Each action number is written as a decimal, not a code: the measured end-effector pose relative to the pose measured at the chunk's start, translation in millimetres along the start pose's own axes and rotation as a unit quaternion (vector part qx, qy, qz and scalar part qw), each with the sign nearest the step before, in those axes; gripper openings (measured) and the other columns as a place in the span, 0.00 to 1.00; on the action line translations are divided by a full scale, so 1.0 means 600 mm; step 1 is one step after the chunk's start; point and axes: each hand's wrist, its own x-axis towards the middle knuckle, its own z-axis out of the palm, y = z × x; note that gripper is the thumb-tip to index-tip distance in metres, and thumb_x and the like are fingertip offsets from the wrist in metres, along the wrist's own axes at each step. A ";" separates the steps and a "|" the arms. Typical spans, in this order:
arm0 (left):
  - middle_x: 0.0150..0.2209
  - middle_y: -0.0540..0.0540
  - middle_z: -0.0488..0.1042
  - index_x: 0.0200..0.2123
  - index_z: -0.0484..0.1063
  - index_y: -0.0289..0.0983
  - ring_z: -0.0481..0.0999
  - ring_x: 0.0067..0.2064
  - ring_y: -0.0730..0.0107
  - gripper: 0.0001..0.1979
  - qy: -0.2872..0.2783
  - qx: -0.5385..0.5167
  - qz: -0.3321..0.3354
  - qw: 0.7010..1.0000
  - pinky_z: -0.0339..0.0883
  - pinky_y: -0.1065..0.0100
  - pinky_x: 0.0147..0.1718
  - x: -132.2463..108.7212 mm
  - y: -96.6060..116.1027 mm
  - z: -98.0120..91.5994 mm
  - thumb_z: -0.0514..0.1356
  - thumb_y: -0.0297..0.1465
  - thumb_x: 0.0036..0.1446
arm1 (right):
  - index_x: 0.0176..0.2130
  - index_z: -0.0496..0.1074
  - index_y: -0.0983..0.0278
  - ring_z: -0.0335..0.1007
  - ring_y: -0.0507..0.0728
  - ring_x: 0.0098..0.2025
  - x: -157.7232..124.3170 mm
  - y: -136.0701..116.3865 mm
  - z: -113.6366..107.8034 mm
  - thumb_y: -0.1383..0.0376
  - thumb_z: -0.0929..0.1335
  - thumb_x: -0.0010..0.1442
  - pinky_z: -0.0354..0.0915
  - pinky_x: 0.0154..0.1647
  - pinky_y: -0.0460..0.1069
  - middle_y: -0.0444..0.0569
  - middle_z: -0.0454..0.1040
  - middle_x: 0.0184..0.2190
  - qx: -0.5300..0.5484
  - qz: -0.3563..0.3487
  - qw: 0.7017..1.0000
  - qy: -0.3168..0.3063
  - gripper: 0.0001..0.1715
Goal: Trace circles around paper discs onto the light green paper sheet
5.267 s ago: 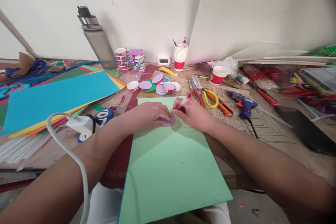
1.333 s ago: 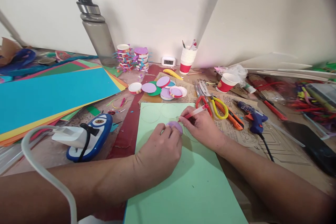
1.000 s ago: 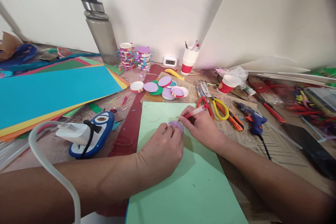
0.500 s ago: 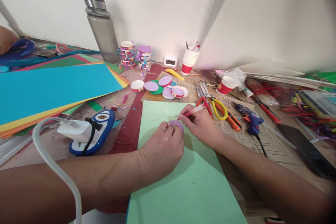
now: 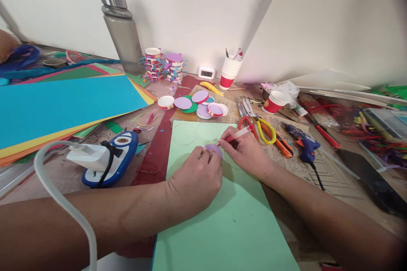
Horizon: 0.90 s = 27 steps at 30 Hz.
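Note:
A light green sheet of paper (image 5: 222, 220) lies in front of me with pencil circles drawn near its far edge. My left hand (image 5: 193, 182) presses a small purple disc (image 5: 213, 150) flat onto the sheet. My right hand (image 5: 246, 152) grips a red-and-white pen (image 5: 237, 134), its tip touching the paper at the disc's right rim. Both hands meet at the disc.
Purple, green and red-rimmed discs (image 5: 197, 103) lie beyond the sheet. Scissors (image 5: 259, 125), a cutter and a blue glue gun (image 5: 302, 144) lie to the right. Coloured paper sheets (image 5: 63, 106) stack at left, by a blue charger holder (image 5: 108, 161), a grey bottle (image 5: 122, 29) and paper cups (image 5: 230, 72).
Since the oldest frame both hands and the disc have shifted toward me on the sheet, leaving drawn circles behind. In the last second the hands have hardly moved.

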 end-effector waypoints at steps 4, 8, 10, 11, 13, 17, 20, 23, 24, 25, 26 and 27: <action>0.44 0.30 0.76 0.45 0.77 0.27 0.76 0.38 0.55 0.16 -0.003 0.001 0.000 1.000 0.62 0.58 0.36 0.000 0.000 -0.001 0.54 0.24 0.58 | 0.28 0.64 0.61 0.65 0.52 0.26 -0.002 -0.002 -0.002 0.64 0.64 0.62 0.60 0.32 0.48 0.42 0.70 0.22 -0.007 0.001 1.000 0.006 0.10; 0.43 0.31 0.77 0.44 0.77 0.27 0.76 0.38 0.55 0.16 0.008 -0.001 -0.002 1.000 0.63 0.58 0.36 0.001 0.001 -0.002 0.54 0.24 0.57 | 0.28 0.64 0.61 0.65 0.52 0.25 -0.001 -0.005 -0.001 0.65 0.64 0.62 0.59 0.32 0.48 0.41 0.69 0.21 -0.012 0.004 1.000 0.006 0.10; 0.42 0.32 0.77 0.43 0.78 0.28 0.76 0.38 0.55 0.15 0.008 -0.003 -0.004 1.000 0.62 0.58 0.36 0.002 0.002 -0.002 0.54 0.24 0.57 | 0.28 0.64 0.61 0.65 0.52 0.25 0.001 -0.007 0.000 0.65 0.64 0.62 0.59 0.32 0.48 0.42 0.69 0.21 -0.014 0.006 1.000 0.003 0.10; 0.42 0.32 0.77 0.43 0.78 0.28 0.76 0.38 0.55 0.15 0.008 -0.004 -0.004 1.000 0.62 0.58 0.35 0.002 0.002 -0.002 0.53 0.24 0.57 | 0.28 0.64 0.61 0.65 0.52 0.26 0.002 -0.007 0.001 0.65 0.64 0.62 0.59 0.31 0.48 0.42 0.69 0.21 -0.017 0.005 1.000 0.002 0.10; 0.42 0.31 0.77 0.42 0.77 0.28 0.76 0.39 0.54 0.15 0.009 -0.005 -0.005 1.000 0.62 0.58 0.35 0.002 0.002 -0.002 0.53 0.24 0.58 | 0.28 0.65 0.61 0.65 0.52 0.25 0.004 -0.008 0.002 0.65 0.64 0.62 0.59 0.30 0.47 0.43 0.70 0.21 -0.018 0.004 1.000 0.002 0.10; 0.39 0.33 0.76 0.39 0.77 0.29 0.75 0.37 0.55 0.13 0.004 -0.014 -0.008 1.000 0.61 0.58 0.34 0.003 0.002 -0.001 0.53 0.23 0.58 | 0.28 0.66 0.62 0.65 0.51 0.24 0.008 -0.008 0.006 0.65 0.65 0.62 0.59 0.29 0.46 0.42 0.69 0.20 -0.004 0.004 1.000 0.001 0.10; 0.38 0.33 0.76 0.38 0.76 0.29 0.75 0.37 0.55 0.11 0.001 -0.022 -0.007 1.000 0.60 0.58 0.34 0.003 0.001 -0.002 0.53 0.24 0.58 | 0.28 0.66 0.62 0.64 0.50 0.24 0.010 -0.009 0.008 0.66 0.64 0.63 0.59 0.29 0.46 0.41 0.69 0.21 -0.005 -0.006 1.000 0.003 0.11; 0.36 0.34 0.76 0.37 0.76 0.30 0.74 0.36 0.56 0.10 0.000 -0.026 -0.005 1.000 0.60 0.58 0.34 0.002 0.001 -0.003 0.54 0.24 0.58 | 0.27 0.66 0.62 0.65 0.50 0.24 0.013 -0.011 0.010 0.66 0.64 0.63 0.60 0.30 0.46 0.42 0.69 0.21 -0.009 -0.018 1.000 0.005 0.12; 0.37 0.34 0.76 0.37 0.76 0.29 0.75 0.36 0.56 0.10 0.001 -0.023 -0.005 1.000 0.60 0.59 0.34 0.001 0.002 -0.003 0.54 0.23 0.57 | 0.27 0.66 0.62 0.65 0.51 0.25 0.015 -0.012 0.011 0.66 0.64 0.63 0.60 0.30 0.47 0.42 0.69 0.22 -0.007 -0.019 1.000 0.003 0.12; 0.37 0.34 0.76 0.38 0.76 0.29 0.75 0.36 0.56 0.11 0.001 -0.020 -0.006 1.000 0.60 0.59 0.34 0.001 0.002 -0.003 0.54 0.23 0.57 | 0.27 0.66 0.62 0.65 0.51 0.25 0.016 -0.014 0.011 0.66 0.64 0.63 0.60 0.30 0.47 0.42 0.70 0.22 -0.006 -0.018 1.000 0.001 0.12; 0.38 0.33 0.76 0.38 0.76 0.29 0.75 0.37 0.56 0.11 0.002 -0.017 -0.007 1.000 0.60 0.58 0.34 0.001 0.003 -0.003 0.54 0.24 0.57 | 0.27 0.66 0.62 0.66 0.51 0.25 0.017 -0.015 0.011 0.66 0.64 0.63 0.60 0.30 0.47 0.42 0.70 0.22 -0.004 -0.017 1.000 -0.003 0.12; 0.39 0.32 0.76 0.39 0.76 0.28 0.75 0.38 0.55 0.12 0.002 -0.014 -0.008 1.000 0.60 0.58 0.34 0.001 0.003 -0.002 0.54 0.24 0.58 | 0.27 0.66 0.62 0.66 0.51 0.25 0.017 -0.016 0.012 0.66 0.64 0.63 0.61 0.30 0.47 0.42 0.70 0.22 -0.003 -0.015 1.000 -0.006 0.12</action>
